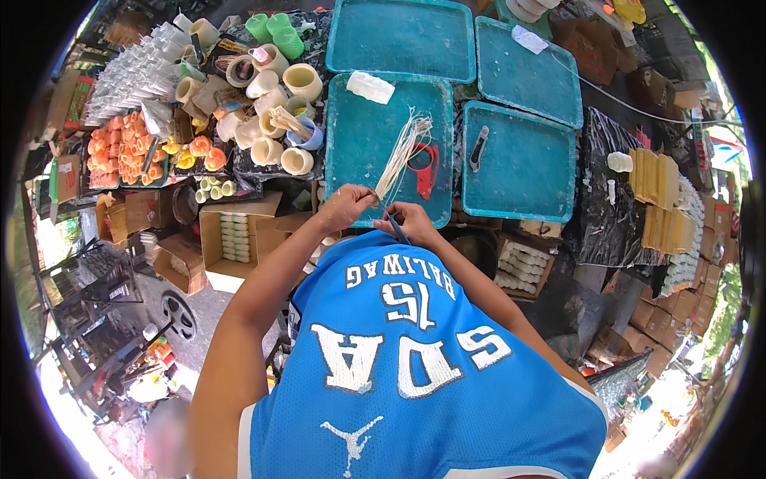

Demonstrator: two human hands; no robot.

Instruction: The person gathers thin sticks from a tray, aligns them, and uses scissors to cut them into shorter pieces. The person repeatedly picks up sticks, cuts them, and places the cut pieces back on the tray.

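Note:
My left hand [348,206] is closed on one end of a bundle of pale thin strands, like wicks [400,160], which fan out over the near teal tray [343,136]. Just to its right, my right hand [408,221] grips a dark-handled tool [396,227], perhaps scissors, at the strands' lower end. A red tool [424,180] lies on that tray beside the strands. A white moulded piece [369,86] lies higher on the same tray. A box cutter [479,148] sits in the right-hand teal tray [523,160].
More teal trays [399,36] lie behind. At left stand cream cylinders [297,160], orange moulded pieces [132,152] and white ones [136,80]. Yellow sheets [654,184] lie on black plastic [606,223] at right. Cardboard boxes [239,243] of white pieces sit below the work surface.

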